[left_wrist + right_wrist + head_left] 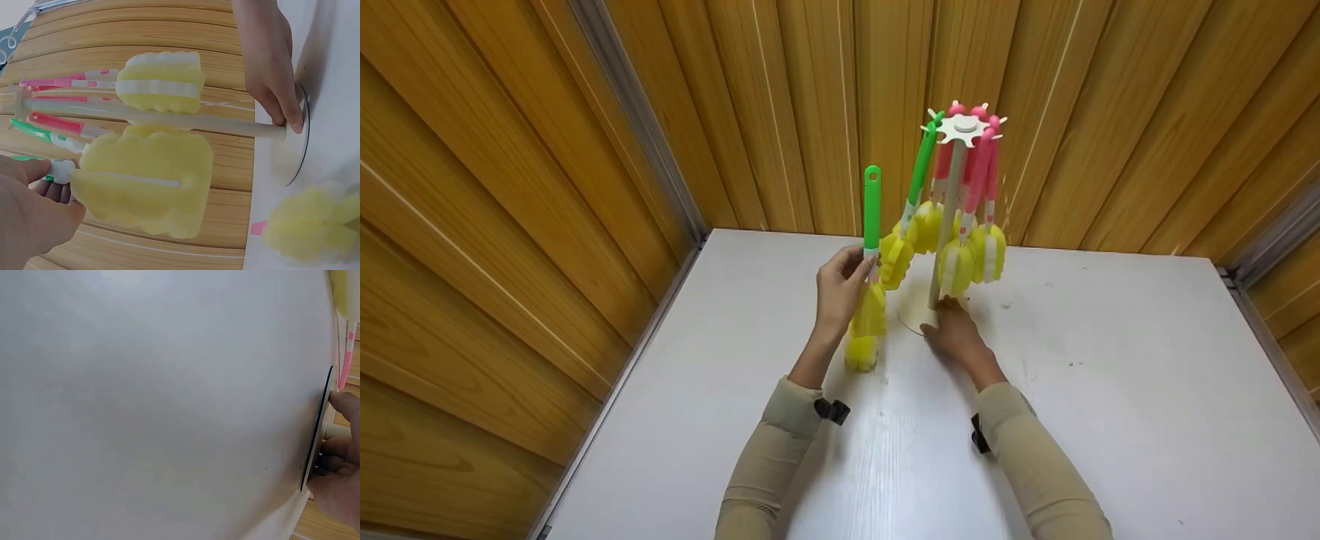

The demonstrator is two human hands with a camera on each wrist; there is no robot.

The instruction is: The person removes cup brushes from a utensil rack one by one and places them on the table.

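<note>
My left hand pinches a sponge bottle brush by the neck of its green handle. Its yellow sponge head hangs below the fingers, left of a cream rotating stand. My right hand is low at the stand's foot, thumb and fingers holding the round base beside the pole. From the stand's hooked top hang several pink-handled brushes and a green-handled brush. The right wrist view shows the fingers curled near the pole at the base's edge.
Another yellow sponge head with a bit of pink is on the white table, below the held brush. Wood-look panels rise behind the table and along its left. Small specks dot the tabletop right of the stand.
</note>
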